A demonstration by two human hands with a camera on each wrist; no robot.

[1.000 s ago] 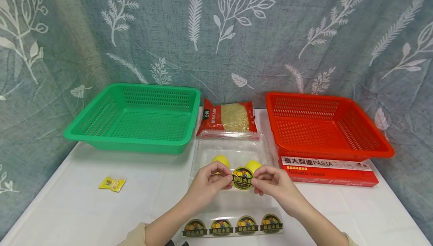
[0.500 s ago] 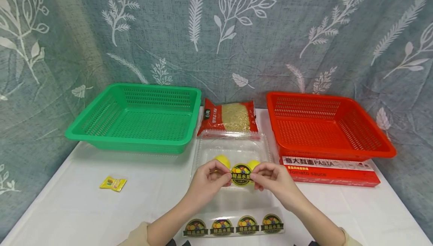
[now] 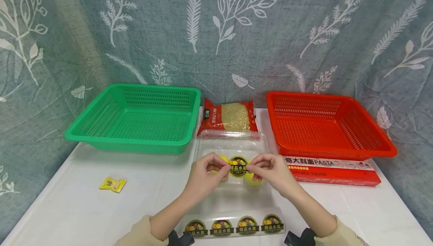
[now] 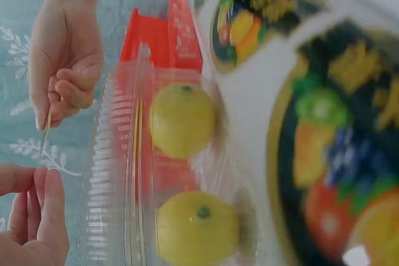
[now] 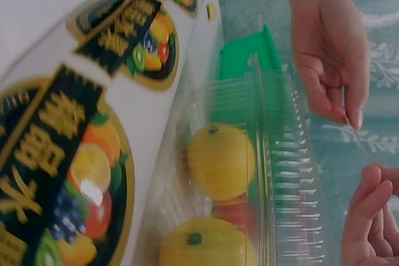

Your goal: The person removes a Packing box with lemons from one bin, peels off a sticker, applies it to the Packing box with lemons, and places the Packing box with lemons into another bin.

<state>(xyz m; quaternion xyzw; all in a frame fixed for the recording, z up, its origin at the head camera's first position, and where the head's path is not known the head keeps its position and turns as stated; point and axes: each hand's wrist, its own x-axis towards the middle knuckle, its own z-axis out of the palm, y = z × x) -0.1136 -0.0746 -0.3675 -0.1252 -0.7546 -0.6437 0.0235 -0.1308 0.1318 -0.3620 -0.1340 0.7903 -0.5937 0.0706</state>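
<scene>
A round black-and-gold fruit sticker (image 3: 238, 166) is stretched between my two hands. My left hand (image 3: 204, 176) pinches its left edge with thumb and fingers, and my right hand (image 3: 276, 171) pinches the right edge. Both hands are above a clear plastic clamshell box (image 3: 233, 146), which looks closed in the wrist views. Inside it are two yellow fruits with green stem ends, one a near yellow fruit (image 4: 198, 227) and the other a farther yellow fruit (image 4: 182, 120). Seen edge-on in the right wrist view, the sticker (image 5: 356, 135) is apart from the lid.
A sticker strip (image 3: 234, 226) with several matching labels lies at the front. Behind the box is a red noodle bag (image 3: 233, 117). A green basket (image 3: 135, 144) stands left, a red basket (image 3: 335, 150) right beside a red pasta box (image 3: 335, 174). A yellow wrapped packet (image 3: 112, 184) lies left.
Both hands have moved a little away from the body, carrying the sticker farther over the clear box. Their pinch on its two edges is unchanged.
</scene>
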